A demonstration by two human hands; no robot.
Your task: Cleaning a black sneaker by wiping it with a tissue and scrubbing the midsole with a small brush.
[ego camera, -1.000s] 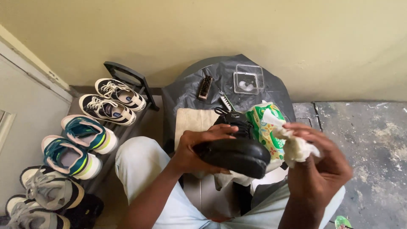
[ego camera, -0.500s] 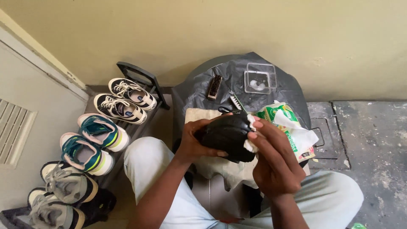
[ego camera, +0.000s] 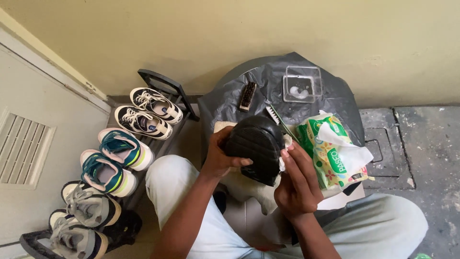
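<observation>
My left hand [ego camera: 221, 158] grips a black shoe [ego camera: 255, 144] with a patterned sole turned up toward me, held over my lap. My right hand [ego camera: 296, 178] presses a white wipe [ego camera: 284, 144] against the shoe's right side; only a small edge of the wipe shows between fingers and shoe. A green packet of wet wipes [ego camera: 330, 153] with a sheet sticking out lies just right of my right hand.
A small table covered in dark plastic [ego camera: 225, 100] holds a small dark brush [ego camera: 247, 95], a toothbrush-like brush [ego camera: 274, 115] and a clear square container [ego camera: 302, 84]. A shoe rack [ego camera: 163, 81] with several pairs of sneakers stands at left beside a door. Rough concrete floor lies at right.
The shoe has been turned so its sole faces up and raised closer. My right hand with the wipe moved from beside the shoe onto its right side. The view shifted slightly.
</observation>
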